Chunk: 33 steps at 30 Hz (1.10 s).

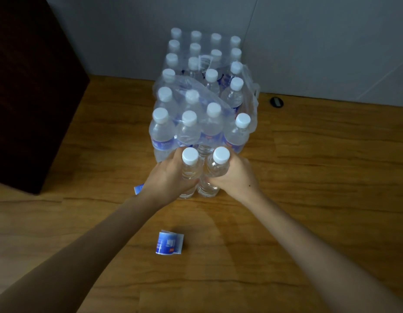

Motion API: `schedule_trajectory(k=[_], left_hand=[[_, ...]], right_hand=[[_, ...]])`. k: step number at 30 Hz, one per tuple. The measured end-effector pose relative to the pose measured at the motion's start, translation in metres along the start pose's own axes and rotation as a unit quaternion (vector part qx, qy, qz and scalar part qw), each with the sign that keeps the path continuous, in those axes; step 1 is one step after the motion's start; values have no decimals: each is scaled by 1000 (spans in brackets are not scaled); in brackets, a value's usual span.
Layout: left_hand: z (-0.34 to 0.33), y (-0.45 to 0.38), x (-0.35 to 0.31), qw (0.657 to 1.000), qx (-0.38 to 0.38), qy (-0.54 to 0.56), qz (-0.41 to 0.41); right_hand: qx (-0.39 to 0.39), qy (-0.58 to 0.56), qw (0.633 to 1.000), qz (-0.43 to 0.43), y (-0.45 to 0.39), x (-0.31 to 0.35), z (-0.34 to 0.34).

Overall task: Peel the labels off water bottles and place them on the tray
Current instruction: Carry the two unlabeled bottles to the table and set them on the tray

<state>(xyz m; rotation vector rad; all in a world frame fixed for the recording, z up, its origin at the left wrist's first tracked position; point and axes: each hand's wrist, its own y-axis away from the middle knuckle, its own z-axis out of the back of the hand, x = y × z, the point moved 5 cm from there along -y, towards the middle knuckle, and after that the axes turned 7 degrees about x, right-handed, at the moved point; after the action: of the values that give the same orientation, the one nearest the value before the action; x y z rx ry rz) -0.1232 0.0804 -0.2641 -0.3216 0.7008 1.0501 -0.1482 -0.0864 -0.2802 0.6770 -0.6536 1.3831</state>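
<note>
Gripping two bare bottles upright, side by side: left hand [166,177] wrapping left bottle [189,168]; right hand [234,177] wrapping right bottle [216,168]. Peeled label [169,243] lying on wooden floor [308,177] nearer the camera; shrink-wrapped pack [200,98] standing just behind.

- Labelled bottles [162,132] in the torn pack at 12 o'clock: about twenty caps; the film blurs some.
- Bare bottles [189,170]: two.
- Peeled labels [170,242]: two.
- Hands [166,177]: two.
- Small dark object [276,102]: one.

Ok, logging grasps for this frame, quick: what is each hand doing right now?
Left hand: closed around the left unlabelled bottle.
Right hand: closed around the right unlabelled bottle.
</note>
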Motion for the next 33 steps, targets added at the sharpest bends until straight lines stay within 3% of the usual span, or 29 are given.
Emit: schedule_trajectory(k=[5, 10, 23, 28, 33], left_hand=[[41, 6, -37, 999, 9, 28, 27], [136, 17, -116, 998, 36, 31, 44], [503, 111, -407, 994, -23, 73, 78], [574, 139, -450, 992, -56, 55, 99], [609, 168, -444, 979, -112, 77, 152]], right_hand=[[-2, 8, 1000, -6, 8, 51, 42], [32, 5, 999, -20, 17, 153, 125], [39, 50, 998, 2, 62, 553, 404], [53, 49, 997, 21, 70, 635, 442], [107, 63, 987, 100, 56, 675, 427]])
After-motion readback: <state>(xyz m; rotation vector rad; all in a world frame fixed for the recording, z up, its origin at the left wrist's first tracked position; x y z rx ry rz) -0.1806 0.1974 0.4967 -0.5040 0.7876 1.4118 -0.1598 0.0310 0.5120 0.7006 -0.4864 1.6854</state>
